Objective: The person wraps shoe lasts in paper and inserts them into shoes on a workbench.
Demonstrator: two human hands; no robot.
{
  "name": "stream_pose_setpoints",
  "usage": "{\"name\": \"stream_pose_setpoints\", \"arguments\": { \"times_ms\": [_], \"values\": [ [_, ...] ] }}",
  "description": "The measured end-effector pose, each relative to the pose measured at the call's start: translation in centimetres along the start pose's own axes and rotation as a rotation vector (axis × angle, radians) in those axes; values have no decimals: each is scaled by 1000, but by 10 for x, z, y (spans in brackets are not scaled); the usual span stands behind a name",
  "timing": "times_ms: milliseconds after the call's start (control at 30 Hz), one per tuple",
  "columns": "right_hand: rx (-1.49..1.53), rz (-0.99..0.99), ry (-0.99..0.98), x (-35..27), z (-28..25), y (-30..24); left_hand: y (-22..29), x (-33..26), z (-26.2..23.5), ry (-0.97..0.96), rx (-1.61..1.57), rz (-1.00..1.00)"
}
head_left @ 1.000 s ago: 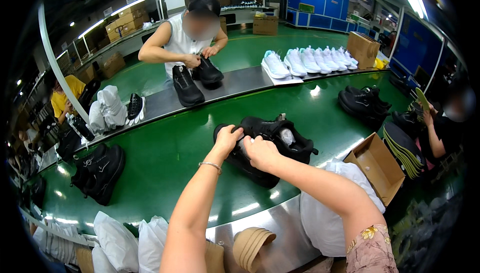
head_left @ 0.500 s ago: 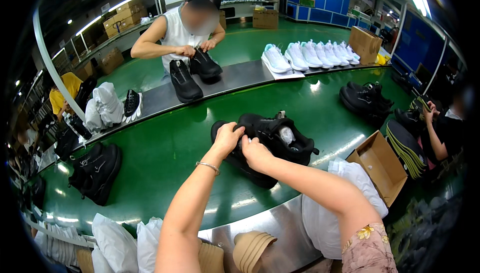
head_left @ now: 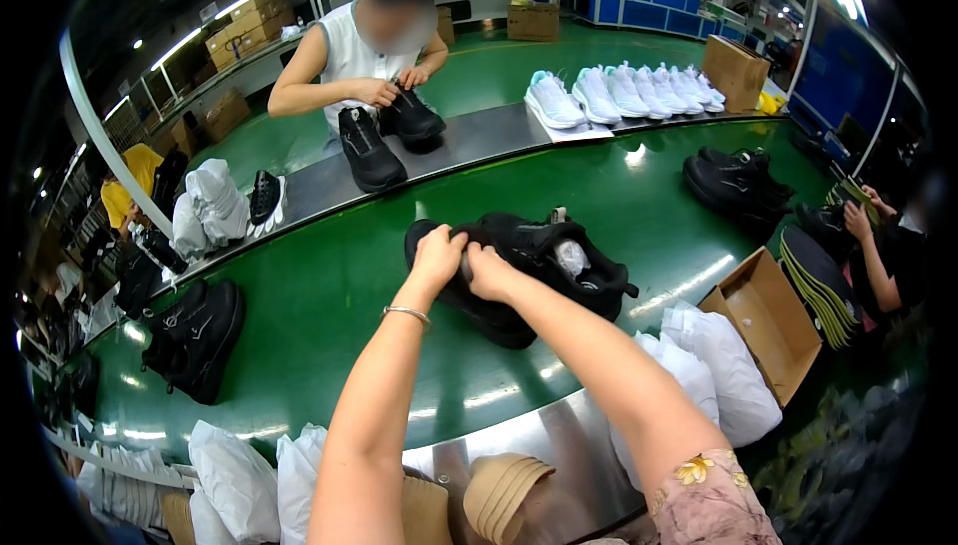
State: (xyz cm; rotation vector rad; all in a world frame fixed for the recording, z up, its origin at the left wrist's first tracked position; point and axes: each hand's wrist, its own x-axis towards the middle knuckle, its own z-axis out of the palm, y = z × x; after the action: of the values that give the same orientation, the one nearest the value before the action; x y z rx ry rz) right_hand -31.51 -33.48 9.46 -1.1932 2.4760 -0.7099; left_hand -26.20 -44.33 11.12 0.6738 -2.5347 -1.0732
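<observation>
My left hand (head_left: 439,256) and my right hand (head_left: 489,271) are close together, fingers closed on the upper of a black shoe (head_left: 496,322). Its toe points to the left, and my hands hide much of its top. Just beyond and against it is a second black shoe (head_left: 529,246), its opening turned toward the right. White crumpled stuffing (head_left: 572,258) shows inside that opening. Both shoes rest on the green work surface (head_left: 349,275). What my fingertips pinch on the upper is hidden.
Across from me, a person (head_left: 369,56) handles a black shoe pair (head_left: 371,156) on a metal ledge. White sneakers (head_left: 619,94) line it. More black shoes stand left (head_left: 195,340) and right (head_left: 736,186). Nearby are white bags (head_left: 723,370), a cardboard box (head_left: 763,320) and tan stacked pieces (head_left: 499,495).
My hands and the nearer shoe have shifted slightly left and away from me, still gripping its upper. The view has tilted a little. The person opposite still works on the same shoes.
</observation>
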Motion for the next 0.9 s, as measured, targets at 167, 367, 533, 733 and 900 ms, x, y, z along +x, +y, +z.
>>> {"name": "stream_pose_setpoints", "arguments": {
  "times_ms": [167, 367, 533, 733, 900],
  "values": [
    [-23, -135, 117, -36, -82, -24, -11, 5, 2, 41, 42, 132],
    [588, -28, 198, -151, -183, -35, -5, -13, 7, 50, 307, 273],
    [656, 249, 353, -277, -188, -9, -2, -8, 12, 14, 335, 285],
    [622, 406, 556, -422, -181, -18, 8, 1, -8, -58, 364, 201],
    [613, 406, 609, -470, -147, -22, 122, -37, -45, 283, 177, 462]
  ]
}}
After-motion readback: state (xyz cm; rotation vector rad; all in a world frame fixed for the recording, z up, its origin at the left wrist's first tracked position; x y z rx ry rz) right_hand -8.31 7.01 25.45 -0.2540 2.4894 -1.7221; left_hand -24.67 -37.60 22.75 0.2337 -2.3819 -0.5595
